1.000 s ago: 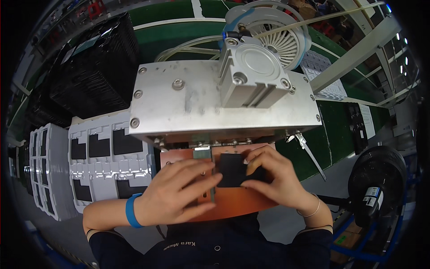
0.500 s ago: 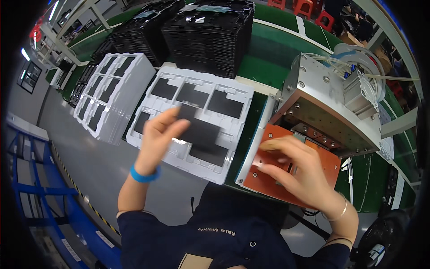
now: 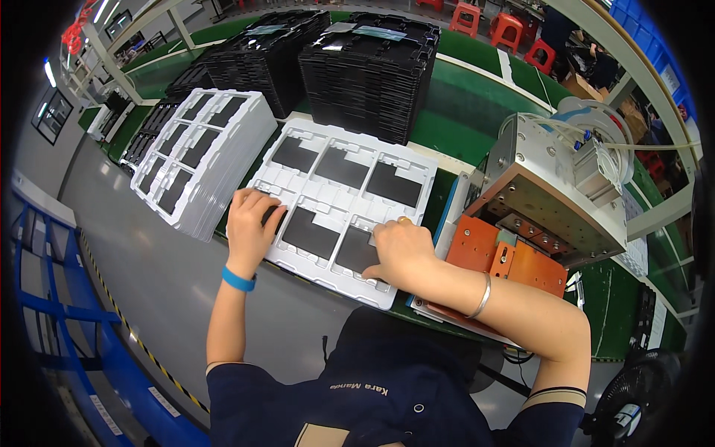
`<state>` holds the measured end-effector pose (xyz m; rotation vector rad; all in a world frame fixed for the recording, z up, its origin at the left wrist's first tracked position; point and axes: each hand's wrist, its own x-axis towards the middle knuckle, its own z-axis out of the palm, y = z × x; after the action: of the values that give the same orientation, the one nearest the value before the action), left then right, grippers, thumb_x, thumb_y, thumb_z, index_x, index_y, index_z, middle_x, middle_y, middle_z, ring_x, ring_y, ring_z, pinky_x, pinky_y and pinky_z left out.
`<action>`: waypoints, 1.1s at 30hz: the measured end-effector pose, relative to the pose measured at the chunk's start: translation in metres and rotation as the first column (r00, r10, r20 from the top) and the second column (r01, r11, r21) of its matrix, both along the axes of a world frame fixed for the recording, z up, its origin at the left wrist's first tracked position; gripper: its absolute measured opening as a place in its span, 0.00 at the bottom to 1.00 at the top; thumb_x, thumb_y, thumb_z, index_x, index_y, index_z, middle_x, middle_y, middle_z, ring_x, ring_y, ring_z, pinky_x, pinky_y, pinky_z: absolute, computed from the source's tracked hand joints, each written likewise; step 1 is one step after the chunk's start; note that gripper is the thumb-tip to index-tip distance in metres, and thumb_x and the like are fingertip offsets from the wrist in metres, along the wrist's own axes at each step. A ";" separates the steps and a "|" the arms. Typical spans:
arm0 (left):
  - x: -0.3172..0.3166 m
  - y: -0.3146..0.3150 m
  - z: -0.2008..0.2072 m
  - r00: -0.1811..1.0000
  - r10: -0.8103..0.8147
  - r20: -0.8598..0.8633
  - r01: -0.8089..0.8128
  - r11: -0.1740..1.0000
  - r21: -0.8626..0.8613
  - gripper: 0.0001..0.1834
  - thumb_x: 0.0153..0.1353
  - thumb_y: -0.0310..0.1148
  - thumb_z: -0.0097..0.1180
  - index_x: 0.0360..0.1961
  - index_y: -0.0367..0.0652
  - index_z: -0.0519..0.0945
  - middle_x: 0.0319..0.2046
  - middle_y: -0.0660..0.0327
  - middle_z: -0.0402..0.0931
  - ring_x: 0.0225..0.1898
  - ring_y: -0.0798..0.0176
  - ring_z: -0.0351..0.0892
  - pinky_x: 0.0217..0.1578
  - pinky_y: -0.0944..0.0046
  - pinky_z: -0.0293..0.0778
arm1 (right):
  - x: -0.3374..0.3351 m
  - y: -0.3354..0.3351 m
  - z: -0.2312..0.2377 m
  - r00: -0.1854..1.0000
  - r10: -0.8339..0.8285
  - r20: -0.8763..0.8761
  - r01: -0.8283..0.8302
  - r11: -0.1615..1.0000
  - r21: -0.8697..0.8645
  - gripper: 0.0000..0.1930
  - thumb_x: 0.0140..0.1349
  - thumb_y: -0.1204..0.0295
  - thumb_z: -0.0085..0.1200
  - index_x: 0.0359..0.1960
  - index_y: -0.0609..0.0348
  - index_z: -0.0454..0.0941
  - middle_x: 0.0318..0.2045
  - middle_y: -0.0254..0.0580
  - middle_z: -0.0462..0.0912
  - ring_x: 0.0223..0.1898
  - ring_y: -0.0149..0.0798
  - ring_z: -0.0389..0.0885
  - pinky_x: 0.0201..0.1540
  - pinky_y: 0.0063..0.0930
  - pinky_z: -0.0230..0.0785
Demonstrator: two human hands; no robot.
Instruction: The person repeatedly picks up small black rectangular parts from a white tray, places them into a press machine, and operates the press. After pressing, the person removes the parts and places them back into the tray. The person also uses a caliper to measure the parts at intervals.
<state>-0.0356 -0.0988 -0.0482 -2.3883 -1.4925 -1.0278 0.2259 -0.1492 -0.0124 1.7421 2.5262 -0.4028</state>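
A white moulded tray [image 3: 328,279] lies in front of me, with flat dark cut-out pieces in its compartments. At its near left compartment, my left hand [image 3: 252,227] has thumb and fingers curved about one dark flat piece [image 3: 272,214], which is partly hidden. My right hand [image 3: 406,253] is over the near right compartment, thumb spread from its bent fingers, by the edge of another dark piece [image 3: 355,253]. Between the hands, a dark notched piece [image 3: 311,233] lies in the near middle compartment. More pieces fill the far row, including one at the far right [image 3: 393,184].
A metal press-like machine [image 3: 555,186] with an orange plate [image 3: 473,242] stands at the right. Stacked white trays [image 3: 223,167] are at the left; tall stacks of black trays [image 3: 369,82] stand behind. A black fan [image 3: 633,398] is at the lower right.
My left hand carried a dark piece above the tray; now it is down at the near left compartment. My right hand has moved left from the orange plate onto the tray.
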 end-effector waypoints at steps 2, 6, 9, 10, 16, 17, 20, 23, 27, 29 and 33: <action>-0.006 0.015 -0.005 0.994 -0.105 0.006 0.105 0.991 -0.082 0.07 0.55 0.32 0.65 0.27 0.41 0.80 0.29 0.61 0.76 0.42 0.53 0.73 0.47 0.53 0.66 | 0.005 0.000 0.001 0.991 -0.083 -0.108 0.079 0.996 -0.043 0.22 0.47 0.55 0.71 0.32 0.61 0.81 0.31 0.46 0.84 0.40 0.46 0.83 0.40 0.38 0.77; -0.013 0.034 0.002 0.955 -0.230 -0.186 0.222 0.973 -0.061 0.10 0.57 0.34 0.63 0.25 0.40 0.80 0.27 0.61 0.75 0.39 0.54 0.72 0.48 0.54 0.67 | 0.012 0.003 0.003 0.912 -0.117 -0.394 0.063 0.987 -0.146 0.15 0.49 0.67 0.71 0.31 0.61 0.79 0.29 0.44 0.84 0.34 0.41 0.83 0.38 0.33 0.75; -0.010 0.042 0.008 0.922 -0.288 -0.260 0.275 0.958 -0.085 0.13 0.57 0.35 0.63 0.20 0.40 0.80 0.25 0.62 0.75 0.36 0.55 0.71 0.48 0.54 0.67 | 0.039 -0.009 0.039 0.760 -0.109 -0.641 0.021 0.989 -0.144 0.12 0.50 0.73 0.70 0.31 0.62 0.77 0.27 0.41 0.83 0.29 0.33 0.81 0.34 0.28 0.72; -0.014 0.044 0.009 0.914 -0.287 -0.285 0.279 0.958 -0.069 0.14 0.57 0.35 0.63 0.18 0.40 0.79 0.24 0.62 0.74 0.35 0.55 0.70 0.48 0.54 0.67 | 0.052 -0.018 0.054 0.707 -0.090 -0.701 0.016 0.994 -0.112 0.12 0.51 0.75 0.69 0.31 0.63 0.77 0.26 0.40 0.82 0.28 0.30 0.80 0.32 0.27 0.71; 0.015 0.052 0.045 0.902 -0.357 -0.245 0.378 0.925 0.044 0.17 0.57 0.37 0.62 0.15 0.41 0.79 0.17 0.63 0.71 0.31 0.56 0.69 0.48 0.55 0.67 | 0.157 -0.116 0.097 0.313 -0.479 -0.820 0.352 0.860 -0.369 0.20 0.51 0.82 0.68 0.46 0.70 0.76 0.39 0.42 0.85 0.41 0.30 0.84 0.46 0.23 0.78; 0.038 0.056 0.046 0.890 -0.393 -0.233 0.413 0.910 0.044 0.17 0.58 0.37 0.62 0.15 0.41 0.79 0.17 0.63 0.71 0.31 0.57 0.69 0.47 0.56 0.66 | 0.178 -0.135 0.094 0.281 -0.532 -0.799 0.403 0.821 -0.404 0.18 0.50 0.85 0.67 0.44 0.72 0.77 0.39 0.42 0.85 0.41 0.32 0.84 0.46 0.23 0.78; 0.091 0.058 0.034 0.831 -0.542 -0.125 0.538 0.840 -0.070 0.17 0.59 0.35 0.60 0.15 0.39 0.76 0.17 0.61 0.69 0.29 0.54 0.67 0.45 0.54 0.66 | 0.203 -0.155 0.077 0.182 -0.600 -0.779 0.447 0.756 -0.478 0.16 0.52 0.85 0.66 0.43 0.73 0.79 0.39 0.43 0.85 0.44 0.32 0.83 0.48 0.24 0.77; 0.127 0.067 0.008 0.841 -0.529 -0.112 0.520 0.849 -0.096 0.17 0.61 0.36 0.59 0.17 0.39 0.78 0.17 0.58 0.73 0.31 0.53 0.69 0.43 0.54 0.65 | 0.204 -0.159 0.047 0.481 -0.571 -0.666 0.602 0.767 -0.222 0.13 0.52 0.80 0.67 0.41 0.65 0.83 0.37 0.39 0.85 0.36 0.29 0.79 0.36 0.22 0.70; 0.144 0.059 0.017 0.869 -0.444 -0.218 0.460 0.888 0.025 0.10 0.55 0.32 0.64 0.23 0.40 0.77 0.28 0.56 0.75 0.33 0.49 0.70 0.47 0.50 0.66 | 0.172 -0.144 0.041 0.812 -0.298 -0.502 0.511 0.779 0.364 0.09 0.50 0.75 0.68 0.34 0.57 0.84 0.34 0.37 0.81 0.36 0.43 0.77 0.38 0.31 0.69; 0.160 0.038 0.043 0.822 -0.542 -0.178 0.556 0.830 0.041 0.09 0.51 0.30 0.65 0.24 0.41 0.76 0.30 0.57 0.74 0.35 0.49 0.72 0.50 0.48 0.67 | 0.173 -0.140 0.041 0.876 -0.223 -0.428 0.429 0.768 0.476 0.08 0.50 0.75 0.67 0.33 0.56 0.83 0.34 0.34 0.80 0.37 0.41 0.76 0.40 0.32 0.68; 0.197 -0.021 0.066 0.464 -0.883 -0.069 0.886 0.464 0.020 0.11 0.49 0.37 0.68 0.32 0.48 0.80 0.36 0.61 0.78 0.41 0.54 0.79 0.57 0.46 0.65 | 0.174 -0.132 0.027 0.876 -0.156 -0.457 0.393 0.780 0.487 0.09 0.52 0.77 0.63 0.36 0.57 0.83 0.35 0.34 0.80 0.37 0.40 0.75 0.41 0.33 0.67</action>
<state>0.1610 -0.1202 0.0179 -3.1276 -0.0096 -1.0735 0.3999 -0.2808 0.0142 2.5054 2.8695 0.0245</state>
